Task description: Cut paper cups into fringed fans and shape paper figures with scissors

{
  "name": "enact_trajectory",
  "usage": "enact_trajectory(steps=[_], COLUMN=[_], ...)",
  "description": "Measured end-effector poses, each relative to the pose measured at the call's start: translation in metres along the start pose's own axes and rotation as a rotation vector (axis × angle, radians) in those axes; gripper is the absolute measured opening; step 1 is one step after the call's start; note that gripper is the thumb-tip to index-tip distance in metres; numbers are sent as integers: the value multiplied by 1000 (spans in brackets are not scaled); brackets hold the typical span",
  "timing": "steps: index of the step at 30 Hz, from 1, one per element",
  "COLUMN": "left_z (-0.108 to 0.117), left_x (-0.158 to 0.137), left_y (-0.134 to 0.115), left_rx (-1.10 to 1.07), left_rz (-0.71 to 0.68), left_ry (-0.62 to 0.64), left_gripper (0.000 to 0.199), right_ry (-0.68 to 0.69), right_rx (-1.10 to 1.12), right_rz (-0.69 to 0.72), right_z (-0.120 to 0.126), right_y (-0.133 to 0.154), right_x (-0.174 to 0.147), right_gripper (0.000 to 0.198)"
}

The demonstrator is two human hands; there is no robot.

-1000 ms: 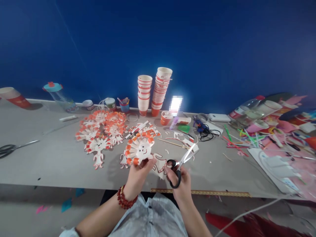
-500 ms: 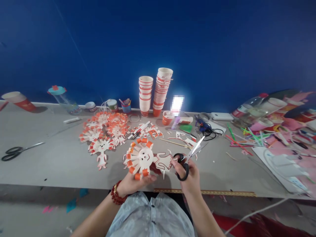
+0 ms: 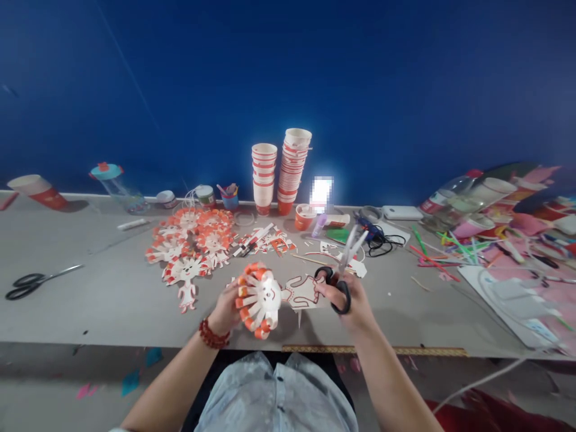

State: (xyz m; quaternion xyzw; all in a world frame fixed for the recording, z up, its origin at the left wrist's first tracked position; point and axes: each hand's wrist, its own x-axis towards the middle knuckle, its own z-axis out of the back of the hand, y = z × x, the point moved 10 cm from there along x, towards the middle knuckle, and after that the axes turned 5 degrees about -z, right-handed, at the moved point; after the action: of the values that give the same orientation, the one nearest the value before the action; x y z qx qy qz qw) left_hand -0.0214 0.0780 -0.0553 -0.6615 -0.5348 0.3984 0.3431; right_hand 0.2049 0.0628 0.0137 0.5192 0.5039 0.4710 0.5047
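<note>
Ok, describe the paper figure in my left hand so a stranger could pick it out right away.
Start at the two cup stacks against the blue wall, then come straight toward the table's near edge. There the left hand holds a paper figure with a smiling white face ringed by curled orange strips. Unlike the similar figures lying flat in a pile, it is lifted off the table.

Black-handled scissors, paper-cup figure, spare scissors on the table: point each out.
Black-handled scissors (image 3: 341,282): head view, on the black handle loops in the right hand.
Paper-cup figure (image 3: 265,295): head view, on the white face disc in the left hand.
Spare scissors (image 3: 27,283): head view, on the dark handles, table's left.
</note>
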Motion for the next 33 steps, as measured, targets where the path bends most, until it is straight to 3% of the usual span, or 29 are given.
enact_trajectory(steps=[4,6,8,10,12,15,18,23,33], left_z=[-53,-66,-76,-84,-90,-83,-71,-66,-77], left_x=[-5,-7,-8,-7,-8,-4,-3,-8,-22], left_y=[-8,-23,-33,-38,-39,-36,-38,-36,-30], left_rx=[35,163,343,496,571,507,393,256,52], left_rz=[314,285,208,103,20,-12,-74,-106,-4], left_ry=[568,723,800,799,758,561,390,297,217], left_gripper=[83,81,59,34,21,22,23,23,23], right_ry=[215,293,357,379,357,178,21,250,287], right_rx=[-134,-208,-264,-285,-261,-150,-76,-95,-106], right_rz=[-17,4,42,80,94,128,121,-39,-69], right_z=[-17,-29,-43,-54,-57,-43,-27,-53,-58], right_y=[10,17,26,35,39,37,14,-37,-27], right_x=[12,14,16,18,23,28,20,-13,-36], right_gripper=[14,9,7,9,11,18,28,30,26])
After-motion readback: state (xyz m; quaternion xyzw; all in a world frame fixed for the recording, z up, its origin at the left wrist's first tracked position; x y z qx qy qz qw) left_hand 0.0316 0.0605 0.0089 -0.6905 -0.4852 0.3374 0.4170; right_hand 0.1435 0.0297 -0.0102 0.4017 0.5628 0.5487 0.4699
